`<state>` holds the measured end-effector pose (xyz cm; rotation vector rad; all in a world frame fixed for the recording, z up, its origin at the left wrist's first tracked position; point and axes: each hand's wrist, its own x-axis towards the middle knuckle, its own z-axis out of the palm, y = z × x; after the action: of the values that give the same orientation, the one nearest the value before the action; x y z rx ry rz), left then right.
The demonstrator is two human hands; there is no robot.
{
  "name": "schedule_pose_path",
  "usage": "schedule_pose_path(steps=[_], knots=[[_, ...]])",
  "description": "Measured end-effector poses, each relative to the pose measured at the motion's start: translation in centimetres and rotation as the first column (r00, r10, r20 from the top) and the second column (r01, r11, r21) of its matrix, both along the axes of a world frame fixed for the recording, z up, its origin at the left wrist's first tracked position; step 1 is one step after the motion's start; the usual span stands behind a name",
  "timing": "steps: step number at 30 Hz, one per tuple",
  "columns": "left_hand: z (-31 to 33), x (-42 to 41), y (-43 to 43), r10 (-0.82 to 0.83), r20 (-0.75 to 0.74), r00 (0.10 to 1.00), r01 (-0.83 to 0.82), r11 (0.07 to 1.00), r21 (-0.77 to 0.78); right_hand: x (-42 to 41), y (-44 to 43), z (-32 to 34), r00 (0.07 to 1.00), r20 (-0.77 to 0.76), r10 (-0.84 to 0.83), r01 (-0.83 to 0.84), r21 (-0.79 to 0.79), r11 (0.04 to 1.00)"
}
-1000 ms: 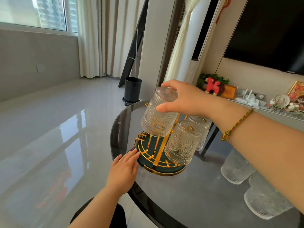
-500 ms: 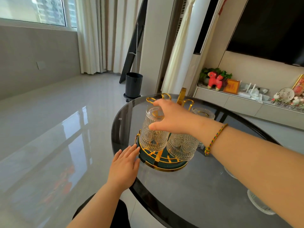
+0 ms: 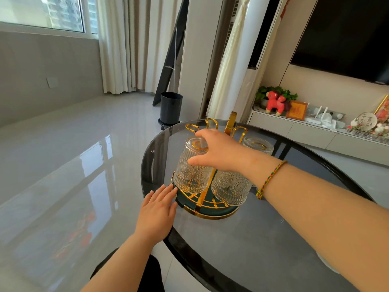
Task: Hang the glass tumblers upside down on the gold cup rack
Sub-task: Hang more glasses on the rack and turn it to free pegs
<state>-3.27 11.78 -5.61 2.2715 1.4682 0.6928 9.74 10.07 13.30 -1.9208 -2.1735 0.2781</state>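
Observation:
The gold cup rack [image 3: 230,123] with its dark green round base [image 3: 210,209] stands on the round dark glass table [image 3: 242,249]. An embossed glass tumbler [image 3: 190,178] hangs upside down over a gold prong at the rack's left side. My right hand [image 3: 221,152] rests on its upper part, thumb on the side and fingers over the bottom. A second inverted tumbler [image 3: 231,189] hangs at the front, and a third [image 3: 260,145] behind my wrist. My left hand [image 3: 156,211] lies flat on the table, fingertips touching the base's left edge.
Bare gold prongs [image 3: 211,123] rise behind my right hand. A clear glass [image 3: 328,263] shows partly under my right forearm near the table's right edge. A black bin [image 3: 171,108] stands on the floor beyond the table. A low cabinet with ornaments [image 3: 294,119] runs along the right wall.
My right hand has lowered the left tumbler from above the rack down over a prong. The view has tilted up and the loose glasses at the right have left it. My left hand stays put.

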Motion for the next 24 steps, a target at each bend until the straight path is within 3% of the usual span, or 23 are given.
schedule_pose_path(steps=[7,9,14,17,20,22,24], knots=[[0.7,0.0,-0.7,0.016,0.040,0.999,-0.014,0.999,-0.051,0.7,-0.9,0.0,1.000,0.004,0.013,-0.013,0.029,0.999],[1.3,-0.1,-1.4,0.056,0.196,0.979,-0.050,0.998,-0.032,1.4,-1.7,0.0,1.000,-0.012,0.028,-0.027,0.074,0.997],[5.8,-0.4,-2.8,0.220,0.546,0.808,-0.324,0.941,0.101,5.4,-3.7,0.1,0.993,-0.118,0.002,0.042,0.363,0.931],[11.4,0.4,-3.1,0.095,0.631,0.770,-0.340,0.898,0.278,8.8,-4.3,0.0,0.977,-0.175,-0.126,0.188,0.411,0.892],[16.9,2.9,-2.9,-0.046,0.497,0.867,-0.180,0.900,0.398,11.5,-4.5,-1.0,0.965,-0.091,-0.246,0.262,0.292,0.920],[19.1,5.3,-1.8,-0.071,0.249,0.966,-0.034,0.920,0.391,12.2,-4.7,-1.8,0.955,-0.108,-0.277,0.292,0.173,0.941],[20.6,8.0,-0.2,-0.050,-0.046,0.998,0.061,0.962,0.264,12.4,-4.9,-2.3,0.948,-0.162,-0.272,0.295,0.140,0.945]])
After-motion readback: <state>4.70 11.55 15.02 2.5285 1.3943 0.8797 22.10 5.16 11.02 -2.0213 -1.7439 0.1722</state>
